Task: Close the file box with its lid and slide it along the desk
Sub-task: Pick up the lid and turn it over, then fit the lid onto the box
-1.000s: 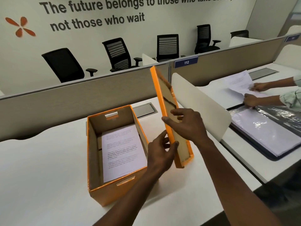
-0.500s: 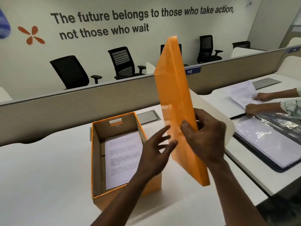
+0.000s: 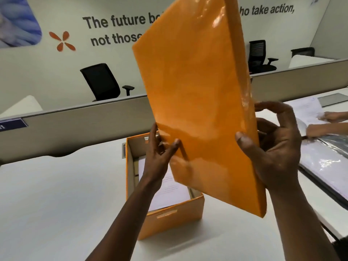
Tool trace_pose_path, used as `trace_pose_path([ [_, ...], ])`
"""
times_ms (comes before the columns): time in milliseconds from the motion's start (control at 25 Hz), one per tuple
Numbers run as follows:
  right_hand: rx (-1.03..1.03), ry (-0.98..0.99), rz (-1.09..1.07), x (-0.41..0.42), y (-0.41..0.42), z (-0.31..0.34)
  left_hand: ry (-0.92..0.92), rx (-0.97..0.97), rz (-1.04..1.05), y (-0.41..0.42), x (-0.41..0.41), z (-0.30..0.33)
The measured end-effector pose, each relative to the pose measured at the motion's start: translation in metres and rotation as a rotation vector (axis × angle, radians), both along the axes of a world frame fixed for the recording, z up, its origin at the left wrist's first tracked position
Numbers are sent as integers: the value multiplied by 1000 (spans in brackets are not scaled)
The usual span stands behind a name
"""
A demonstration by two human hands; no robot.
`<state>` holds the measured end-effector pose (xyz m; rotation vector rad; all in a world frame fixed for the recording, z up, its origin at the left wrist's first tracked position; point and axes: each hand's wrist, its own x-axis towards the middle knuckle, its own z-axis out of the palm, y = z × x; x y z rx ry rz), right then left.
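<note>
The orange lid (image 3: 195,95) is raised nearly upright in front of me, its glossy top side facing me. My right hand (image 3: 276,147) grips its right edge, thumb on the front and fingers behind. On the lower left edge my left hand (image 3: 160,157) holds the lid with its thumb and fingers. Below and behind the lid, the open orange file box (image 3: 169,219) stands on the white desk (image 3: 56,204) with a printed sheet (image 3: 169,191) inside. The lid hides most of the box's opening.
A grey partition (image 3: 84,127) runs along the desk's far edge. At the right another person's hands (image 3: 329,121) handle papers over a black folder with plastic sleeves (image 3: 323,166). Black office chairs (image 3: 101,81) stand beyond the partition.
The lid has been lifted higher and turned so its orange top faces me, now over the box. My left hand went from near the lid to holding its lower left edge.
</note>
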<state>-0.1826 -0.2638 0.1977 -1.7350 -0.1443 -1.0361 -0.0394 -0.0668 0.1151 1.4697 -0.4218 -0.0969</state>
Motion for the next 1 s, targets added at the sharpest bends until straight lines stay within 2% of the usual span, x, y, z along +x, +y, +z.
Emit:
trace_pose_path([
  [160,164,6,-61,30,0,-21,-71,67,181,45,-9,-7],
  [320,250,145,-18,59,11,-59,-49,143,267,88,-26,-33],
  [440,242,289,-26,84,21,-94,82,133,277,105,-30,-47],
  [600,237,471,-12,114,31,-133,222,218,257,120,-27,-61],
  [720,251,556,-10,125,31,-156,258,261,200,126,-28,-70],
  [1000,189,690,83,137,18,-193,325,330,222,115,-40,-95],
])
